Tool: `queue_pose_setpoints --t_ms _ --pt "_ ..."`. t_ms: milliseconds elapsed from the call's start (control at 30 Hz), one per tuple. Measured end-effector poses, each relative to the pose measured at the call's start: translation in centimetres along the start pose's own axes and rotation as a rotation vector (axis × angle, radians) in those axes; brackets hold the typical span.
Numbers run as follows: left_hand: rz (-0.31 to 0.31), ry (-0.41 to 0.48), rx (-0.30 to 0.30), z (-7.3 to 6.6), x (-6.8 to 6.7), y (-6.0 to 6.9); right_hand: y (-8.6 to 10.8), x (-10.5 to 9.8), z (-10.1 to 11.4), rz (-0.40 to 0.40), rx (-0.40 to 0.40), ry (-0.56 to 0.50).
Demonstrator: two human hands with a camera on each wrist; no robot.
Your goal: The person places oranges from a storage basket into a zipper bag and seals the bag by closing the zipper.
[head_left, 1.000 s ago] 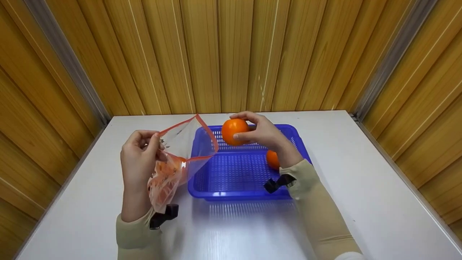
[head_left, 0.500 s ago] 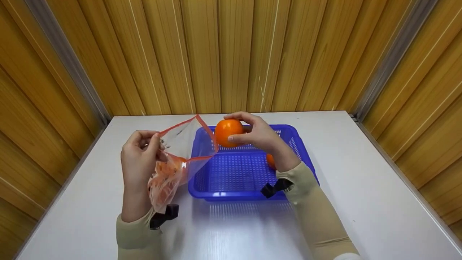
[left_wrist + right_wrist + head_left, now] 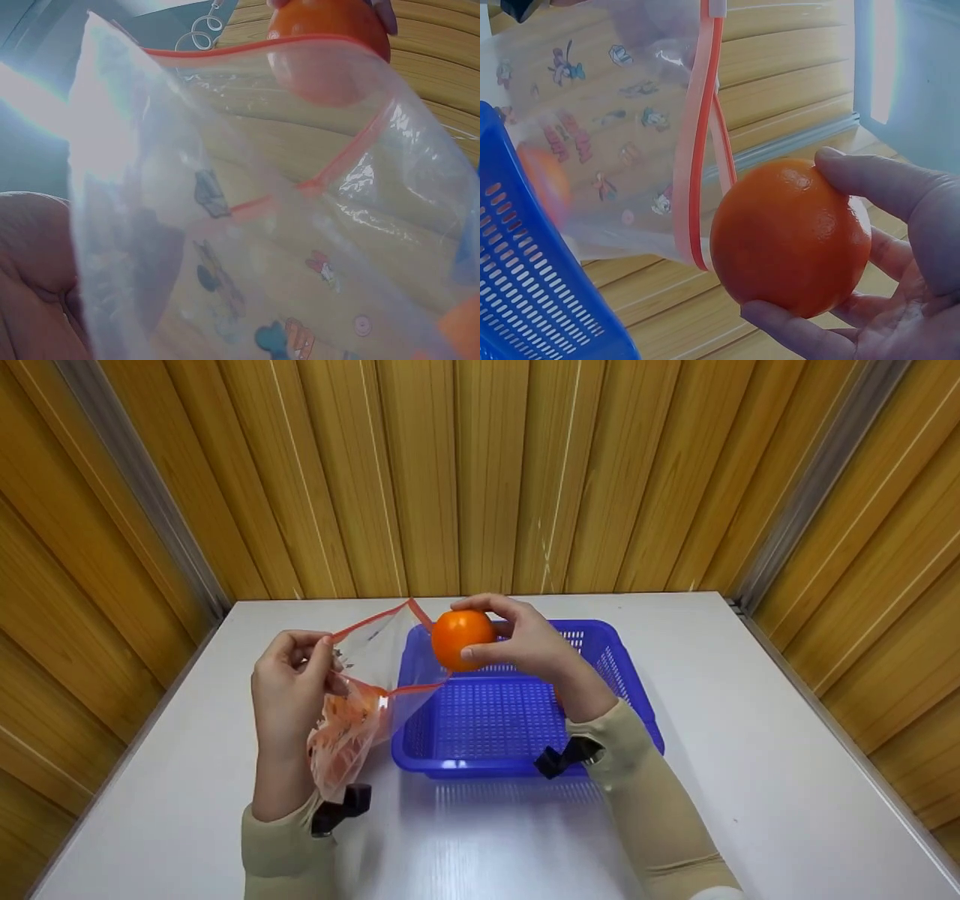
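Note:
My left hand point(image 3: 289, 682) pinches the rim of a clear zip bag point(image 3: 416, 660) with a red edge and small cartoon prints. The bag's mouth gapes toward the right, and an orange fruit shows through its lower part. My right hand point(image 3: 529, 641) grips a round, glossy orange point(image 3: 461, 639) between thumb and fingers, right at the bag's mouth. In the right wrist view the held orange point(image 3: 791, 236) is beside the red zip edge point(image 3: 697, 150). Through the film in the left wrist view, the orange point(image 3: 330, 34) appears above the bag's rim.
A blue perforated plastic basket point(image 3: 510, 765) stands on the white table point(image 3: 750, 720) beneath the right hand. Another orange in it is nearly hidden behind the right wrist. Wood-patterned walls point(image 3: 480, 472) enclose the back and sides.
My right hand has carried the orange leftward and slightly down, from above the basket to the bag's mouth. The left hand and the bag have stayed in place.

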State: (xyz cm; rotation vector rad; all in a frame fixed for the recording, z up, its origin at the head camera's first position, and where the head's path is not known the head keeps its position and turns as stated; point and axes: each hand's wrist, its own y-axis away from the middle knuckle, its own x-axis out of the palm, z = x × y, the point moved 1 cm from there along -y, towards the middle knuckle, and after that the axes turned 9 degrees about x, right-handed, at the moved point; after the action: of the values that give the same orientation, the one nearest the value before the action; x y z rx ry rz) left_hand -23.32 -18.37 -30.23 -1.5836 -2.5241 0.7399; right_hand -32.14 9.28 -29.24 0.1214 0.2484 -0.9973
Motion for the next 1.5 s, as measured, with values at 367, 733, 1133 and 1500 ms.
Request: queue_pose_setpoints --t_ms 367,733,1133,1500 --pt "0.005 0.01 -0.018 -0.1 0.0 0.0 -0.2 1.5 0.6 0.027 -0.04 0.04" --pt "0.004 -0.01 -0.028 -0.2 0.2 0.0 -0.7 3.0 1.3 0.054 -0.056 0.077" --pt "0.013 -0.025 -0.057 -0.4 0.1 0.0 -0.8 4.8 2.1 0.071 -0.034 0.153" --pt "0.012 -0.022 -0.059 -0.3 0.1 -0.1 -1.0 6.0 1.9 0.121 -0.06 0.159"
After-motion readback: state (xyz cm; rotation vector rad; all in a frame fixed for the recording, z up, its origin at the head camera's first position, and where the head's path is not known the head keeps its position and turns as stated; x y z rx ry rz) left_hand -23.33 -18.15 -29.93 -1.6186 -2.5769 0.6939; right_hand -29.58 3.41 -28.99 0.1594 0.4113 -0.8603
